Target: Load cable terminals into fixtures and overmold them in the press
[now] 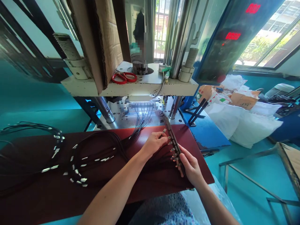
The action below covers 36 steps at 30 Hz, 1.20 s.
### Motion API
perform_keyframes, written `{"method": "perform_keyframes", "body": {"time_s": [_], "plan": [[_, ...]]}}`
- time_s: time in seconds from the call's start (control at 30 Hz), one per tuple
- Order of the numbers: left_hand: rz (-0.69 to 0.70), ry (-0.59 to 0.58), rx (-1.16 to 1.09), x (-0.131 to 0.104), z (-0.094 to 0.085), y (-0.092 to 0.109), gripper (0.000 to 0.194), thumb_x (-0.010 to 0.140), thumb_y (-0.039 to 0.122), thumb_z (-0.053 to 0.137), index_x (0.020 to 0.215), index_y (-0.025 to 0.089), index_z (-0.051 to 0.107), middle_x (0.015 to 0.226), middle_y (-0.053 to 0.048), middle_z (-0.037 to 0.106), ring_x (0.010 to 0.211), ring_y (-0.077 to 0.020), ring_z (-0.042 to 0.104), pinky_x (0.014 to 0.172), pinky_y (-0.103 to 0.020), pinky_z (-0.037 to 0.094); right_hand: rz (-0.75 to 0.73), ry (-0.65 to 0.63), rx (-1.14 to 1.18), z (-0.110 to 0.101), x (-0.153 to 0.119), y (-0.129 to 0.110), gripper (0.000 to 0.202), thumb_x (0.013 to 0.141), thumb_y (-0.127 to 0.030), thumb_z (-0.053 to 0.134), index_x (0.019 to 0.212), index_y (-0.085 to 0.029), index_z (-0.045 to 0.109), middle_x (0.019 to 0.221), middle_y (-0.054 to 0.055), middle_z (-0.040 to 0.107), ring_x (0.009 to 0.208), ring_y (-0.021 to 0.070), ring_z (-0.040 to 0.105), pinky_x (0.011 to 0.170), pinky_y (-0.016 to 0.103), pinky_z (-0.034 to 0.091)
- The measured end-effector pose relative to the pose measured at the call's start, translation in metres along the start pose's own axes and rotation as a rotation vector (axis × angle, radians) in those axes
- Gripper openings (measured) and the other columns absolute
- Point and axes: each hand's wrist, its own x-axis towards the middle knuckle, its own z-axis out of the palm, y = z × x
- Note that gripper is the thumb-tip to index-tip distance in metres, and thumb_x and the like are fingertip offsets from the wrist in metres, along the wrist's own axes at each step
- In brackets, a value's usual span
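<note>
My right hand [190,162] is wrapped round the lower part of a long dark metal bar [172,137], held tilted above the dark red board [138,182]. Several small metal connectors [173,155] with black cables stick out along the bar's left side. Beside the bar's upper half, my left hand [154,143] pinches a cable with a small metal connector [164,132] at its end. Coils of black cable with white tags [76,168] lie on the board to the left.
Behind the board stands a press with a white plate [112,89] and red-handled scissors [124,77] on it. Thin cables [142,120] run from the clear mould [140,109]. Black tools [198,112] lie on a blue surface [211,134] at right, near white sacks [248,125].
</note>
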Motion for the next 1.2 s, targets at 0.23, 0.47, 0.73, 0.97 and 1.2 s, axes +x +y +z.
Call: {"method": "perform_keyframes", "body": {"time_s": [0.23,0.47,0.73,0.97,1.2], "plan": [[-0.008,0.041,0.042,-0.002,-0.005,0.000,0.021,0.064,0.032,0.050,0.058,0.013,0.046,0.049,0.005,0.036,0.046,-0.0048,0.028,0.044,-0.019,0.022,-0.030,-0.001,-0.176,0.005,0.001,0.000,0.056,0.087,-0.046,0.042,0.134,-0.016,0.037,0.055,-0.003,0.049,0.036,0.0055,0.041,0.031,0.016,0.036],[-0.007,0.052,0.072,0.002,-0.003,-0.003,0.020,0.065,0.031,0.048,0.058,0.013,0.043,0.049,0.005,0.035,0.046,-0.0050,0.027,0.044,-0.019,0.021,0.030,-0.004,-0.046,0.002,0.000,-0.001,0.059,0.085,-0.049,0.045,0.134,-0.016,0.038,0.058,-0.002,0.047,0.040,0.0066,0.043,0.030,0.016,0.037],[0.055,0.092,0.123,0.001,-0.001,-0.004,0.020,0.066,0.032,0.047,0.058,0.013,0.045,0.051,0.004,0.037,0.048,-0.0058,0.029,0.045,-0.019,0.023,0.015,-0.002,-0.064,0.001,0.000,0.000,0.056,0.087,-0.047,0.044,0.134,-0.017,0.038,0.058,-0.003,0.048,0.039,0.0061,0.043,0.031,0.015,0.036],[0.067,0.060,0.074,-0.001,-0.002,-0.009,0.020,0.067,0.031,0.047,0.060,0.012,0.047,0.054,0.004,0.039,0.049,-0.0059,0.030,0.046,-0.019,0.024,-0.025,-0.020,-0.197,0.002,0.000,0.000,0.055,0.088,-0.045,0.042,0.135,-0.016,0.037,0.054,-0.003,0.048,0.036,0.0053,0.040,0.031,0.016,0.035],[0.202,0.027,0.205,0.003,-0.022,-0.004,0.028,0.078,0.038,0.044,0.066,0.013,0.049,0.056,0.002,0.041,0.052,-0.0074,0.036,0.050,-0.020,0.028,0.036,-0.019,-0.120,0.004,0.002,-0.006,0.059,0.085,-0.049,0.046,0.134,-0.015,0.039,0.056,-0.002,0.048,0.038,0.0057,0.041,0.030,0.015,0.035]]}}
